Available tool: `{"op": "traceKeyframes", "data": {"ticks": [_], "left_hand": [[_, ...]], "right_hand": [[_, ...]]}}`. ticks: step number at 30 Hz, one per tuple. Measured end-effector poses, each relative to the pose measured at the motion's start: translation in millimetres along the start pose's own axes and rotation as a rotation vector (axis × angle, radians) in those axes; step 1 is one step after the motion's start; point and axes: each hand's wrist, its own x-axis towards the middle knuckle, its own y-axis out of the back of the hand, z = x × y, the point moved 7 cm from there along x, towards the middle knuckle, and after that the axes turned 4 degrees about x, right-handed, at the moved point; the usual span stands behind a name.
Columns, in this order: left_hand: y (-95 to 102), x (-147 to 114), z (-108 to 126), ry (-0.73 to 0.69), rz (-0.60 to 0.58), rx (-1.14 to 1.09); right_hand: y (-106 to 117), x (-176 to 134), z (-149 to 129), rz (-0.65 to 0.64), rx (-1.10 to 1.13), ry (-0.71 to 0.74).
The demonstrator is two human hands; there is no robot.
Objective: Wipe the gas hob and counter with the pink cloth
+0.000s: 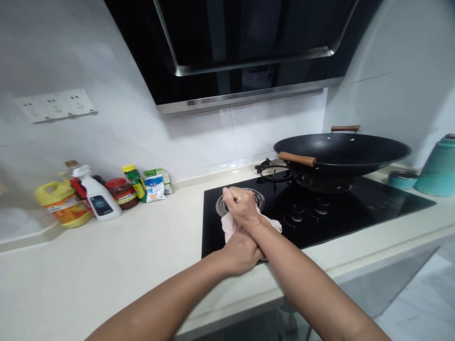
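A pale pink cloth (228,226) lies bunched on the left part of the black glass cooktop (212,239), beside the left burner (221,207). My left hand (241,252) is closed on the cloth near the cooktop's front edge, its fingers mostly hidden. Crossing over it at the wrist, my right hand (243,207) makes a fist just above the cloth and partly covers the burner. What lies inside that fist is hidden. Folds of cloth show on both sides of the crossed hands.
A large black wok (341,151) with wooden handles sits on the right burner, behind two knobs (296,213). Along the wall at left stand an oil jug (66,206), a spray bottle (101,199), a red-lidded jar (122,193) and packets (155,188). The range hood (249,90) hangs overhead.
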Motion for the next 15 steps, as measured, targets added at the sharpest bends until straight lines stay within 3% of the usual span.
{"op": "traceKeyframes", "data": {"ticks": [4,7,12,15], "left_hand": [[10.1,-49.4,4.2,0.101,0.010,0.023],[21.4,-79.4,3.3,0.152,0.044,-0.092],[80.0,-138.2,-23.2,0.333,0.339,-0.236],[111.1,-188.9,-55.4,0.530,0.388,-0.145]], "right_hand": [[-20.2,-10.3,20.0,-0.165,-0.006,-0.133],[-34.4,-21.2,26.3,-0.293,-0.029,-0.171],[-34.4,-30.7,11.7,-0.459,-0.018,-0.163],[-33.9,-48.3,-3.9,-0.715,-0.022,-0.153]]}}
